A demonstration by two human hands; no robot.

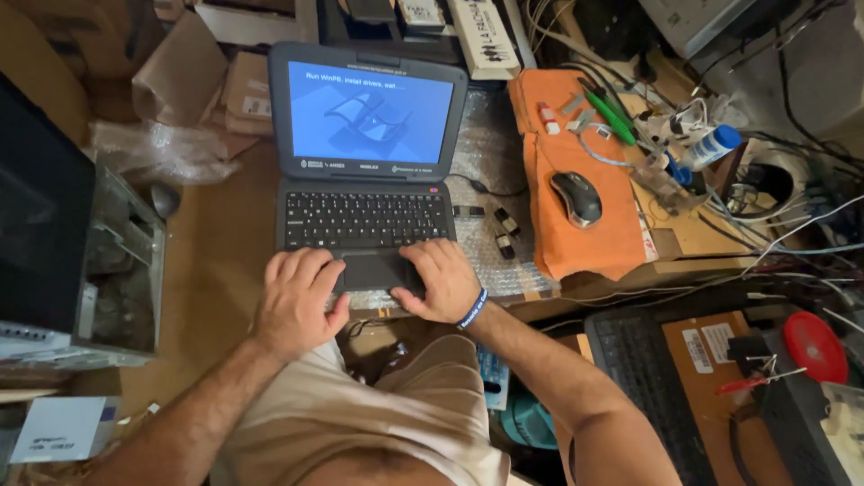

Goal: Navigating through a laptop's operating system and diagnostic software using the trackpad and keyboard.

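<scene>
- I see a small dark laptop (364, 171) open on the cluttered bench, lid upright, its blue screen (370, 112) lit with a pale logo and a short line of white text at the top.
- As I judge it, the machine is powered and partway through a start-up or setup stage; nothing on the screen tells me that stage is finished, so whatever follows it is still ahead.
- My left hand (295, 301) lies palm down on the front left corner of the laptop, fingers loosely spread and relaxed, gripping nothing, its fingertips at the left edge of the touchpad (373, 270).
- My right hand (443, 281) rests flat on the front right corner, fingers slack and empty, thumb side against the touchpad; a dark wristband (472, 309) circles that wrist.
- The laptop thus sits directly under and ahead of both hands, touchpad between them, keyboard (364, 219) just beyond the fingertips and untouched.
- To the right, well apart from my hands, a grey mouse (577, 198) lies on an orange cloth (576, 234), with loose tools and cables beyond it.
- A few small dark adapters (504, 232) lie just beside the laptop's right edge.
</scene>
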